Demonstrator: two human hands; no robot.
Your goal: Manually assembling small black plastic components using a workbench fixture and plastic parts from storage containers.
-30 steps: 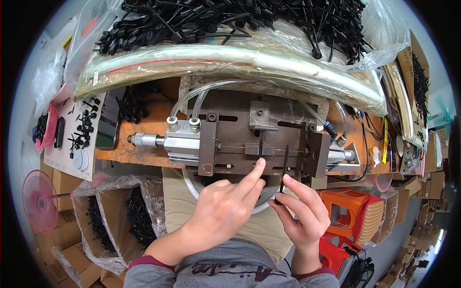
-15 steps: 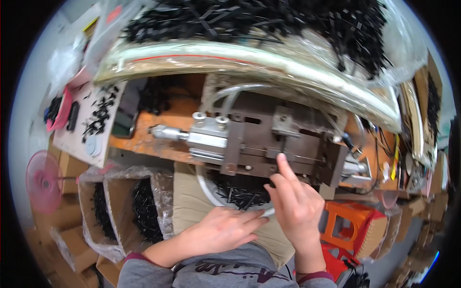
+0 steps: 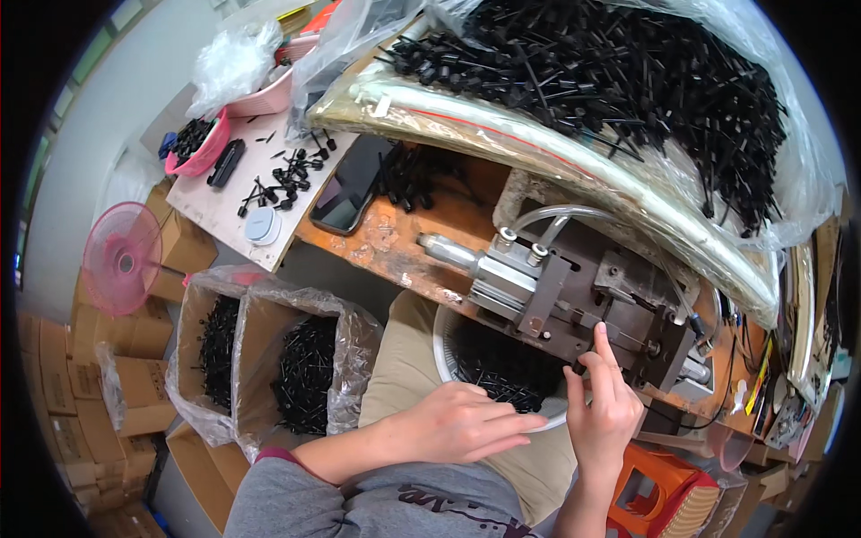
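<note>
A small metal machine (image 3: 516, 285) with a silver cylinder and a dark slotted bed is mounted on the wooden bench. My right hand (image 3: 606, 408) is at its front edge. The index finger points up against a small block (image 3: 587, 320) on the bed, while the thumb and bent fingers pinch what looks like a small black part (image 3: 581, 368), mostly hidden. Lower left, my left hand (image 3: 466, 421) stretches its fingers out flat near the rim of a white bucket (image 3: 443, 350). Black plastic pieces (image 3: 507, 390) fill the bucket under the machine.
A large plastic-lined tray (image 3: 502, 134) heaped with black stemmed parts stands behind the machine. To the left are a phone (image 3: 354, 199), a pink basket (image 3: 215, 148) and a white lidded box (image 3: 262, 226). Lined cartons (image 3: 247, 359), a pink fan (image 3: 123, 260) and an orange stool (image 3: 641, 480) surround my lap.
The head view has turned left, so the machine and bench appear farther right and tilted. My right index finger stays at the block; my left fingers look straighter.
</note>
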